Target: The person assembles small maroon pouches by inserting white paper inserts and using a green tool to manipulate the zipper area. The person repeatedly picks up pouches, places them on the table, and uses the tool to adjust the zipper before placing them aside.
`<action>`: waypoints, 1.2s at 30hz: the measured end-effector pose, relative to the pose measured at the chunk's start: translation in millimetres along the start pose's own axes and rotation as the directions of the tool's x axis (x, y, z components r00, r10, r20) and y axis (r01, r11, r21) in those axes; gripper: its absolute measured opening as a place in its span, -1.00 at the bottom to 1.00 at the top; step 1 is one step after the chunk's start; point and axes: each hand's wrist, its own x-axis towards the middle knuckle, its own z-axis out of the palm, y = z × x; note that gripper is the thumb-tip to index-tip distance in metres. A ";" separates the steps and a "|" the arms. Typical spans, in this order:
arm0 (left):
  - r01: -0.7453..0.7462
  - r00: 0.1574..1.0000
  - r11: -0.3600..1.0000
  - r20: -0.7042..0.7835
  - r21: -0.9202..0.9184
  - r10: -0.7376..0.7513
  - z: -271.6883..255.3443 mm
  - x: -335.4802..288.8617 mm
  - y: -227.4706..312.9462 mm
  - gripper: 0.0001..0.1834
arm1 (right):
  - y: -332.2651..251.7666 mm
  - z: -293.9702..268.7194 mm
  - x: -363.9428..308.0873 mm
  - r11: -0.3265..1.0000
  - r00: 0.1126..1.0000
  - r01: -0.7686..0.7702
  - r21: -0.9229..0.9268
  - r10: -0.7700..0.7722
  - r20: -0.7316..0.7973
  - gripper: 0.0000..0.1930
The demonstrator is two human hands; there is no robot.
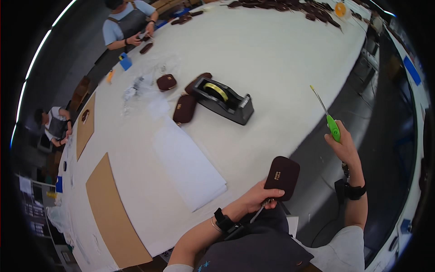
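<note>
In my left hand is a small dark maroon pouch with rounded corners and gold lettering, the thumb across its lower corner. A thin strap or cord hangs below that hand. My right hand grips a green long-nosed lighter, its metal tube pointing up and away from the pouch. Beyond my hands, a black tape dispenser with a yellowish roll stands on the white table. Another maroon pouch lies against its left side, and a smaller one sits farther left.
White paper sheets lie left of my hands, with brown cardboard farther left. Clear plastic bags are spread mid-table. A pile of maroon pieces covers the far edge. Two co-workers work along the left side.
</note>
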 end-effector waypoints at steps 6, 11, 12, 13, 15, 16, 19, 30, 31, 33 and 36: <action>0.115 0.992 0.993 -0.046 0.018 -0.114 -4.5 71.4 -43.5 -0.70 | 1.9 -57.8 -193.5 0.941 0.738 -0.250 -0.230 0.339 0.583 -0.67; 0.201 0.978 0.963 -0.092 0.178 -0.187 -16.4 86.1 -46.5 -0.74 | 8.6 -33.9 -230.0 0.928 0.707 -0.267 -0.261 0.372 0.602 -0.67; 0.210 0.976 0.959 -0.098 0.192 -0.194 -18.9 86.6 -46.4 -0.74 | 8.8 -33.5 -224.5 0.935 0.722 -0.246 -0.253 0.352 0.596 -0.67; 0.215 0.975 0.955 -0.107 0.204 -0.197 -21.5 85.8 -46.5 -0.75 | 9.2 -33.0 -218.7 0.943 0.737 -0.222 -0.248 0.328 0.591 -0.68; 0.225 0.973 0.949 -0.110 0.219 -0.205 -25.7 84.2 -47.1 -0.74 | 10.5 -29.2 -209.3 0.966 0.756 -0.151 -0.210 0.250 0.605 -0.69; 0.231 0.972 0.947 -0.102 0.224 -0.213 -27.2 83.6 -47.4 -0.72 | 11.5 -26.7 -205.0 0.975 0.764 -0.116 -0.192 0.211 0.610 -0.69; 0.233 0.972 0.943 -0.088 0.237 -0.218 -27.9 80.7 -47.7 -0.71 | 18.2 -19.5 -195.2 0.954 0.803 -0.139 -0.266 0.266 0.533 -0.70; 0.218 0.976 0.938 -0.074 0.269 -0.205 -26.6 78.5 -48.5 -0.72 | 18.2 -12.0 -192.2 0.939 0.772 -0.204 -0.275 0.327 0.545 -0.69; 0.221 0.975 0.936 -0.071 0.272 -0.210 -26.9 78.5 -48.7 -0.72 | 19.5 -11.2 -191.4 0.940 0.782 -0.207 -0.270 0.325 0.532 -0.68; 0.227 0.974 0.933 -0.069 0.278 -0.216 -27.2 78.0 -47.9 -0.72 | 12.2 -11.5 -185.2 0.943 0.757 -0.211 -0.256 0.323 0.567 -0.68; 0.218 0.976 0.929 -0.064 0.297 -0.209 -26.9 76.1 -46.7 -0.72 | 23.3 -6.8 -179.6 0.954 0.777 -0.199 -0.225 0.294 0.556 -0.71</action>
